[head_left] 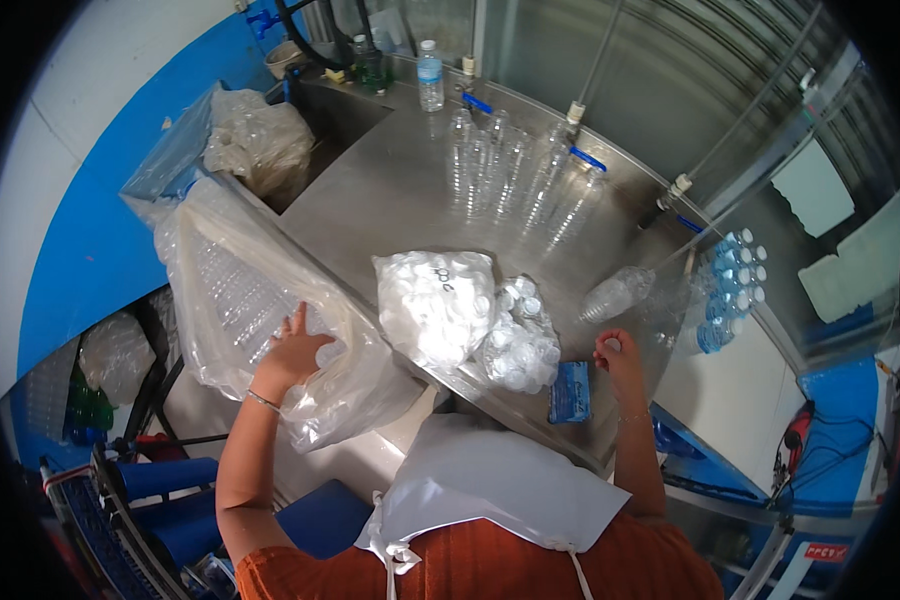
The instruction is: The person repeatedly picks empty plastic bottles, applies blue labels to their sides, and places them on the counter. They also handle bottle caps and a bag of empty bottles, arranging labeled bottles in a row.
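Note:
My left hand (292,352), fingers spread, reaches into the mouth of a large clear plastic bag (345,390) full of empty clear bottles (240,290). Above the steel counter's near right part is my right hand (620,358), its fingers curled; what they hold, if anything, is too small to make out. An empty clear bottle (618,294) lies on its side just beyond it. To its left is a blue packet (570,392). Between my hands sit a bag of white caps (435,305) and a smaller bag of clear pieces (520,340).
Several empty bottles (520,170) stand in rows beneath blue-handled valves (588,158) on the steel counter (355,215). A labelled bottle (430,78) stands at the back. Several capped, filled bottles (730,285) group at the right, past a clear panel. A sink (345,120) is far left.

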`<state>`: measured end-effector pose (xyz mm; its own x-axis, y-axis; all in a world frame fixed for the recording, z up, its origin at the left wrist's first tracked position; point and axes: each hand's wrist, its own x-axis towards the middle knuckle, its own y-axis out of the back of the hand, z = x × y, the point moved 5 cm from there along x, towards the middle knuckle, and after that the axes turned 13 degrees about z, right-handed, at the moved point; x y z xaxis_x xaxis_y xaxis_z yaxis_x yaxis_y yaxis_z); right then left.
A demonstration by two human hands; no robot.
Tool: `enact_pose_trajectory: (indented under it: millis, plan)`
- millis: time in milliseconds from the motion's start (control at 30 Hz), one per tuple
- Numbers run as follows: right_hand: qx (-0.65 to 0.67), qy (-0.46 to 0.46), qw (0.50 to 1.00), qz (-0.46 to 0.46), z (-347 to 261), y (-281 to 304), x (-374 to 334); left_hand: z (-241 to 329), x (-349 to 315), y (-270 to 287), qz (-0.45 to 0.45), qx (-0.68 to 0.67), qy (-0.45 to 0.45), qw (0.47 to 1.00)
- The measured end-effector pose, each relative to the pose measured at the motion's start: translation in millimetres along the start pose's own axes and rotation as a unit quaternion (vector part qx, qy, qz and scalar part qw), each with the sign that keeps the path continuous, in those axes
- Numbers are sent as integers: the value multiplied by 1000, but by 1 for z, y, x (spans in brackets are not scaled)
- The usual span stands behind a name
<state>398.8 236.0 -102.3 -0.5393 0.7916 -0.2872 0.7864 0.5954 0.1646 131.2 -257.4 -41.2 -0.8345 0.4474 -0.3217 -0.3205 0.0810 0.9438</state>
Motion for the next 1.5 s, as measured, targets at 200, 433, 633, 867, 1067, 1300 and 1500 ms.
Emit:
enact_pose_trajectory:
  millis: [200,433,633,867,1067,1300,1500]
  plan:
    - [42,-20,998,42,5,16,1,-17,0,15,35,-153,-32,987]
    - [-54,39,996,53,-2,15,-10,-22,-74,153,580,-99,123,799]
    - [-28,251,952,-172,-95,-50,-89,163,-107,184,560,-291,-183,754]
    - [-112,277,952,-60,-130,-110,-56,286,29,132,405,-419,-341,738]
    - [-180,231,948,123,-94,-124,35,292,152,68,428,-505,-261,703]
    - [-182,178,951,175,-75,-137,87,327,198,37,477,-472,-230,705]
    - [-207,209,916,272,-69,-142,120,340,211,40,473,-440,-247,722]
